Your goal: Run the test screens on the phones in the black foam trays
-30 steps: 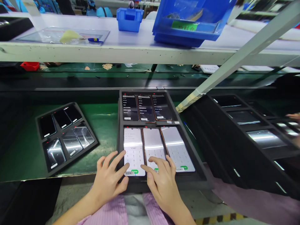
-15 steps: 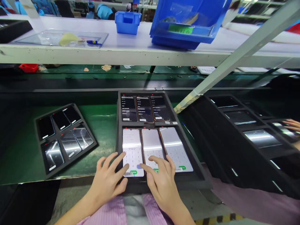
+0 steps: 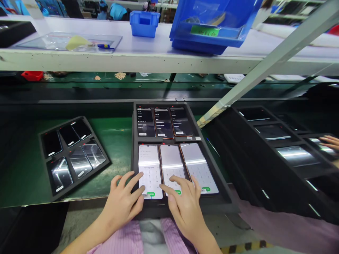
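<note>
A black foam tray (image 3: 182, 204) holds several smartphones in two rows. In its near row, the left smartphone (image 3: 149, 157) is lit with a dial keypad and a typed code of symbols and digits. My left hand (image 3: 123, 201) is over its left edge, fingers spread, fingertips at the keypad. My right hand (image 3: 185, 204) hovers at the middle smartphone (image 3: 171, 157), its index finger reaching to the left phone's right edge, fingers apart. The right smartphone (image 3: 197, 162) also has a pale keypad screen. In the far row, three dark smartphones (image 3: 163, 123) show a white text menu.
A second foam tray (image 3: 76, 181) of dark-screened phones lies left on the green bench (image 3: 23, 169). Trays of phones stand right, where another person's hand (image 3: 331, 142) shows. A slanted post (image 3: 254, 77) and shelf (image 3: 106, 63) with blue bins (image 3: 144, 24) are ahead. A pen (image 3: 212, 146) lies nearby.
My right index finger has drawn back slightly from the left phone's keypad. The code on that phone's screen has grown longer. My left hand has hardly moved.
</note>
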`<state>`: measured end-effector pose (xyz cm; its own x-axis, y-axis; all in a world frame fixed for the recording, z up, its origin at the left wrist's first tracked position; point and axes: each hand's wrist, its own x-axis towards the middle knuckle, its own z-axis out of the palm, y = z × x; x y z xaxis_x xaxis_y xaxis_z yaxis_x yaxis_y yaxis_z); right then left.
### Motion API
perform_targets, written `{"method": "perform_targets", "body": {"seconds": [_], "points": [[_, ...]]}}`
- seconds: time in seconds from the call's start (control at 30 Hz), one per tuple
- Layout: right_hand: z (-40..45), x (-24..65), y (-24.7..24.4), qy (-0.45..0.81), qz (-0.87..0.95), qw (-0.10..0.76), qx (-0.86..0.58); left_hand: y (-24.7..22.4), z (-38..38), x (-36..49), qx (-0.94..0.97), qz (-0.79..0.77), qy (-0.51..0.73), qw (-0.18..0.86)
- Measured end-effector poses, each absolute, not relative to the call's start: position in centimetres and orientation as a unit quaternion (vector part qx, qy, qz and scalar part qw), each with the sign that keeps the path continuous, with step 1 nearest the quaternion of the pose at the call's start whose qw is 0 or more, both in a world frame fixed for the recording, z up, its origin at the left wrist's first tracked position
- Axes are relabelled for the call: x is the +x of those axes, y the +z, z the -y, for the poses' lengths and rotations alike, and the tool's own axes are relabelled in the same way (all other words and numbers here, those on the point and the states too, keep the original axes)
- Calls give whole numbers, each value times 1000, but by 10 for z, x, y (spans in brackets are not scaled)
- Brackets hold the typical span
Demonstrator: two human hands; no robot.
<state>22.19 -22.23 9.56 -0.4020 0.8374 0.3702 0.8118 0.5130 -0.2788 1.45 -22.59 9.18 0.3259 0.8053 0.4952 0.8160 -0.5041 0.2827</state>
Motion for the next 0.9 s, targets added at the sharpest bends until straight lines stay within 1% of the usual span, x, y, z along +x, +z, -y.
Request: {"method": "perform_targets", "body": {"seconds": [0.13, 0.23, 0.37, 0.53, 0.67, 0.77, 0.9], "points": [[218, 247, 92, -29, 808, 283, -517, 92, 226, 18, -814, 494, -306, -1], [214, 268, 89, -54, 798, 285, -528, 97, 222, 26, -830, 468, -303, -1], [214, 283, 86, -35, 793, 285, -538, 105, 214, 45, -863, 428, -267, -14], [218, 287, 84, -11, 807, 263, -528, 105, 207, 63, -886, 406, -222, -39], [219, 279, 88, 21, 784, 302, -542, 104, 206, 65, -889, 407, -209, -33], [219, 271, 92, 36, 770, 315, -554, 109, 205, 64, -891, 400, -215, -16], [218, 267, 93, 32, 775, 294, -559, 114, 204, 64, -889, 390, -239, -8]]}}
